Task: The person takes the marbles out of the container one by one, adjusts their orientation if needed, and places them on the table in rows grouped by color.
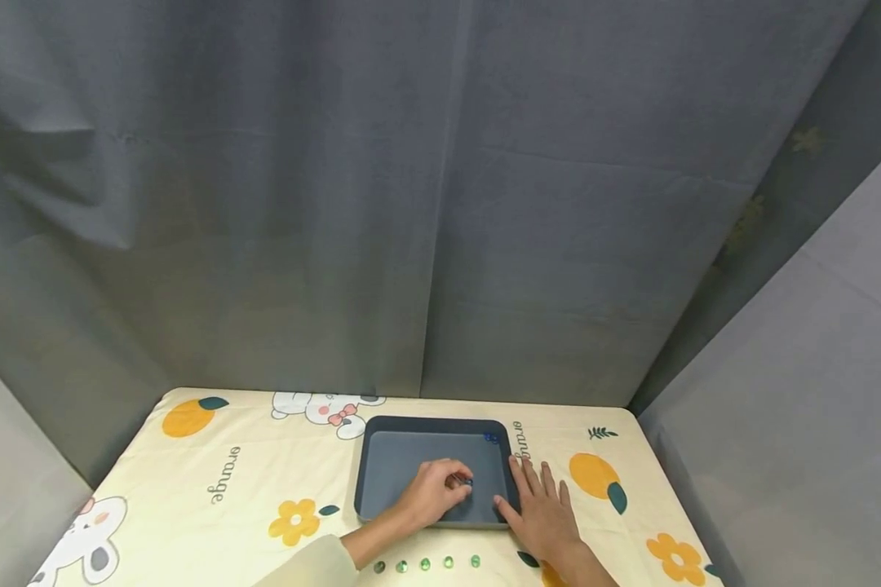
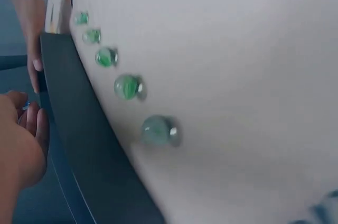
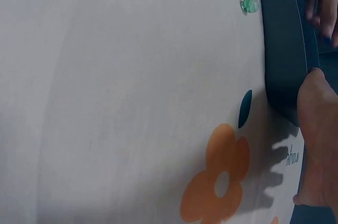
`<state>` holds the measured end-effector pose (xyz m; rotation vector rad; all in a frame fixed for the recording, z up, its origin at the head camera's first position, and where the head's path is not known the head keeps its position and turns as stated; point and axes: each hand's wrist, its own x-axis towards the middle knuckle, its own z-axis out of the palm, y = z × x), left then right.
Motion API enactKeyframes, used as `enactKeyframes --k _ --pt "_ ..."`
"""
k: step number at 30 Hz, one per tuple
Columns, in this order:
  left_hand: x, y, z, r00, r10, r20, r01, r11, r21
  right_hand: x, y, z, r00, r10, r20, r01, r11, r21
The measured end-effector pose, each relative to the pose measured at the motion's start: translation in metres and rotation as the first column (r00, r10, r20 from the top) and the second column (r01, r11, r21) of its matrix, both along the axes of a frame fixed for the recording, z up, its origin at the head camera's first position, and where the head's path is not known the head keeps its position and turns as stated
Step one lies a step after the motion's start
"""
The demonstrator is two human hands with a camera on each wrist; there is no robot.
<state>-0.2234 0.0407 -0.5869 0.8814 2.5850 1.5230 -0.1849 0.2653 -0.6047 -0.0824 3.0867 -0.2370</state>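
A shallow dark grey tray [image 1: 404, 461] lies on the table. Over its right half my left hand [image 1: 431, 494] pinches a small blue marble [image 1: 469, 482] between thumb and fingertips; the left wrist view also shows a bit of its blue between the fingers. More blue marbles [image 1: 490, 438] sit together in the tray's far right corner. With its fingers spread and straight, my right hand [image 1: 543, 512] rests at the tray's right side, the thumb on the near right rim. In front of the tray, several green marbles [image 1: 426, 563] stand in a row on the cloth.
A cream tablecloth [image 1: 250, 489] printed with oranges, flowers and rabbits covers the table. Behind it hangs a grey curtain [image 1: 323, 244], and pale panels [image 1: 815, 391] close off both sides.
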Motion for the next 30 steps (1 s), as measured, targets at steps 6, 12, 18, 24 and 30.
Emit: enactKeyframes --k 6,12,18,24,30 --pt "0.034 -0.021 0.01 0.997 -0.034 0.068 0.025 0.991 0.131 0.0 0.0 0.001 1.0 0.001 -0.021 -0.001 1.0 -0.001" --pt "0.068 -0.042 0.009 0.986 -0.076 0.145 0.06 0.992 0.109 0.002 -0.001 0.002 1.0 0.0 -0.007 0.0 1.0 -0.001" --pt "0.092 -0.058 -0.002 0.961 -0.113 0.251 0.096 0.992 0.077 0.002 0.0 0.002 1.0 -0.002 0.011 0.002 1.0 -0.009" --pt "0.103 -0.071 -0.018 0.954 -0.176 0.241 0.174 0.984 0.031 0.0 0.0 -0.001 1.0 -0.006 -0.005 0.006 1.0 0.0" --pt "0.108 -0.076 -0.035 0.963 -0.177 0.202 0.187 0.982 -0.031 -0.001 -0.001 -0.002 1.0 -0.006 -0.004 0.006 1.0 -0.001"
